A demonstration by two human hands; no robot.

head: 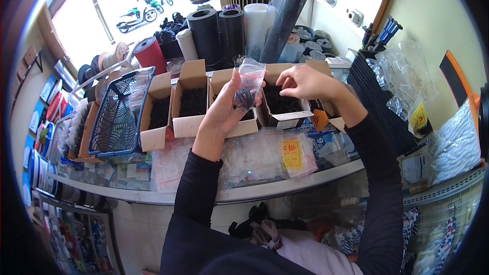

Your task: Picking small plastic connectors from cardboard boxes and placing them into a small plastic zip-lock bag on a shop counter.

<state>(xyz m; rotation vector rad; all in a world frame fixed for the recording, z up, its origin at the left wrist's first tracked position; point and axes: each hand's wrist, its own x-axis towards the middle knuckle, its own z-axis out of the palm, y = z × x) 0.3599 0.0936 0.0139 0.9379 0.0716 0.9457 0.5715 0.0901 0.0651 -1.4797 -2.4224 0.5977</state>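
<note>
My left hand [228,101] holds up a clear zip bag [250,84] with a red line near its top and small dark pieces at its bottom. Just to the right, above an open cardboard box [292,116] of small black parts [280,101], is my right hand [301,82] with curled fingers. Whether those fingers pinch something cannot be told. More open boxes of black parts [193,101] stand in a row, one partly behind my left hand. Flat clear zip bags [252,156] lie spread before the boxes, with a yellow printed label [292,154] among them.
A blue plastic basket [114,122] with clear bags stands left on the glass counter [267,192]. Behind the boxes are black rolls [204,34], a red roll [149,55] and a slanted dark roll [290,15]. Bagged white rope [456,143] is at the right.
</note>
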